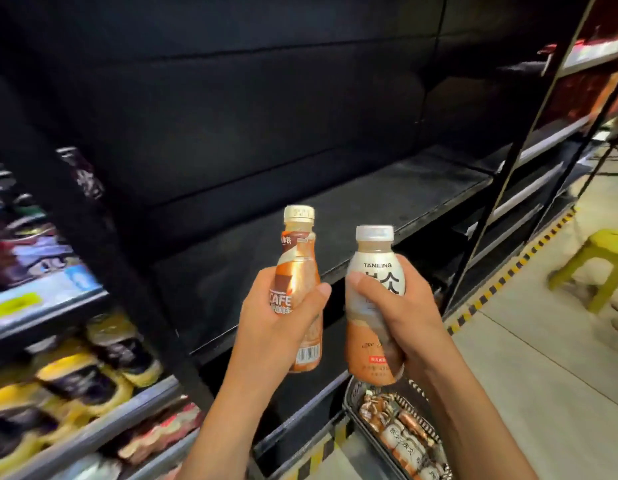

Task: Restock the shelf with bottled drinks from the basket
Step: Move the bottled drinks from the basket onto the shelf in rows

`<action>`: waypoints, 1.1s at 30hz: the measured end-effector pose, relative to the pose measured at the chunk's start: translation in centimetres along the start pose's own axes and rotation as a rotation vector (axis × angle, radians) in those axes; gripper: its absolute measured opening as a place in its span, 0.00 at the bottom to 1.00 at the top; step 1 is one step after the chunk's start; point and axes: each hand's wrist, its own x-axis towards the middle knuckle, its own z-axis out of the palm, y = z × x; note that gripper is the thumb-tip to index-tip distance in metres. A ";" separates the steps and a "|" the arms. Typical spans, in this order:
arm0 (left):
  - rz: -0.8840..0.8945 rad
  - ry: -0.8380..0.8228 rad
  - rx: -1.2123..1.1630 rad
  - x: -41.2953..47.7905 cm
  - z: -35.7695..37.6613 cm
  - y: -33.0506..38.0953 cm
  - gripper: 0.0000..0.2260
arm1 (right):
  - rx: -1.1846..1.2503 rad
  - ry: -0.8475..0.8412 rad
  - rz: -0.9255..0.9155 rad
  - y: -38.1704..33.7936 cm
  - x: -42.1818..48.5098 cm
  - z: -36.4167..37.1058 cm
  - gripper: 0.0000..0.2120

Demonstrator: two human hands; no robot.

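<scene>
My left hand grips an orange and brown coffee bottle with a gold cap, held upright. My right hand grips a white and tan bottle with a pale cap, also upright and just to the right of the first. Both bottles hover in front of a bare black shelf board. Below my right forearm a dark basket on the floor holds several more bottles of both kinds.
Stocked shelves with packaged goods fill the left side. A black upright post stands at the bare bay's right end. To the right lie pale floor, a yellow and black striped line and a yellow stool.
</scene>
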 end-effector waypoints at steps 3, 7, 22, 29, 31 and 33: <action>0.001 0.102 -0.012 -4.5 -6.0 0.4 0.11 | -0.018 -0.116 0.005 -1.0 -4.5 5.2 0.14; 0.016 0.252 -0.048 -10.5 -13.0 0.7 0.10 | -0.020 -0.277 -0.002 -2.5 -10.1 11.9 0.18; 0.009 0.688 -0.082 -18.8 -37.8 3.6 0.11 | 0.040 -0.674 -0.064 -6.2 -18.9 38.0 0.14; -0.089 0.784 0.001 -14.9 -47.6 3.8 0.20 | -0.006 -0.664 0.008 -7.3 -15.3 47.0 0.16; -0.096 0.783 0.008 -13.8 -50.1 3.8 0.21 | 0.002 -0.697 0.053 -7.6 -14.2 49.1 0.18; -0.107 0.756 0.004 -12.6 -52.2 4.0 0.23 | -0.011 -0.712 0.085 -7.8 -13.1 51.1 0.21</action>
